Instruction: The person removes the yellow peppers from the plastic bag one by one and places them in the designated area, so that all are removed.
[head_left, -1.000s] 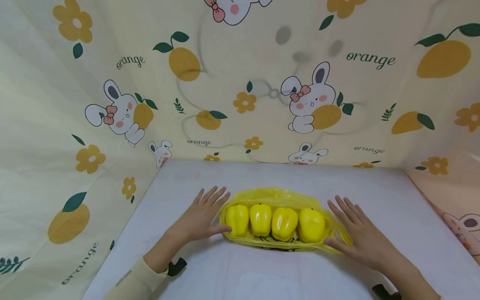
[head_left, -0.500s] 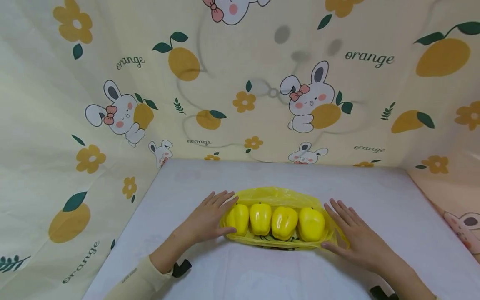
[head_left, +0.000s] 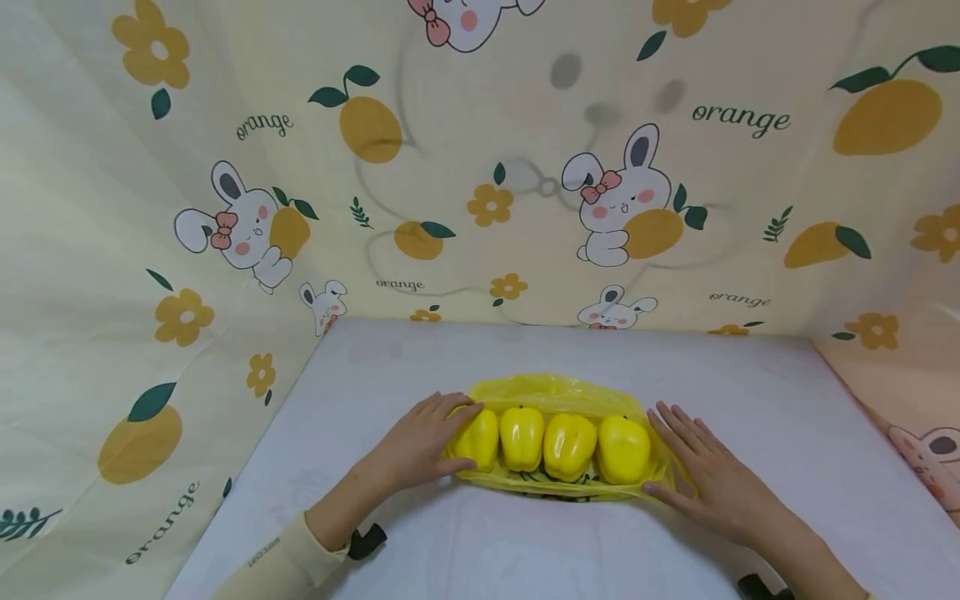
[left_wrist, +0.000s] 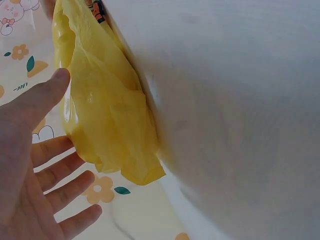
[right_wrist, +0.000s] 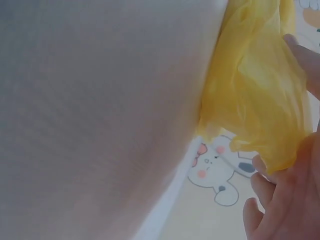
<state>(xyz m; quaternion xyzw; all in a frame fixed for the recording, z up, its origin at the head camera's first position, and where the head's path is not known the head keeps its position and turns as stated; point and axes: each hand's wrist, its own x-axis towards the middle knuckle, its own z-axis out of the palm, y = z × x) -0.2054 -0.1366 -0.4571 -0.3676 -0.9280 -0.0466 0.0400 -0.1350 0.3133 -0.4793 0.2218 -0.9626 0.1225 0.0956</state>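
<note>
Several glossy yellow bell peppers [head_left: 570, 447] lie in a row in a yellow plastic bag [head_left: 551, 387], whose wide mouth is spread around them in the head view. At the bag's left end is my left hand [head_left: 422, 440], its fingers over the leftmost pepper [head_left: 480, 440] and its thumb at the near edge. In the left wrist view the loosely spread fingers [left_wrist: 72, 192] are right at the crumpled bag end [left_wrist: 112, 125]. My right hand [head_left: 723, 475] lies along the bag's right end with extended fingers. The right wrist view has its thumb beside the bunched plastic [right_wrist: 255, 85].
Everything rests on a white table [head_left: 450, 550]. A cream cloth [head_left: 450, 183] printed with rabbits, oranges and flowers hangs behind and along both sides. Each forearm carries a black strap piece, such as the one below the left wrist [head_left: 366, 542].
My left hand has moved right and slightly forward, over the leftmost pepper. The right hand has shifted slightly left against the bag's end. Bag and peppers have stayed nearly in place.
</note>
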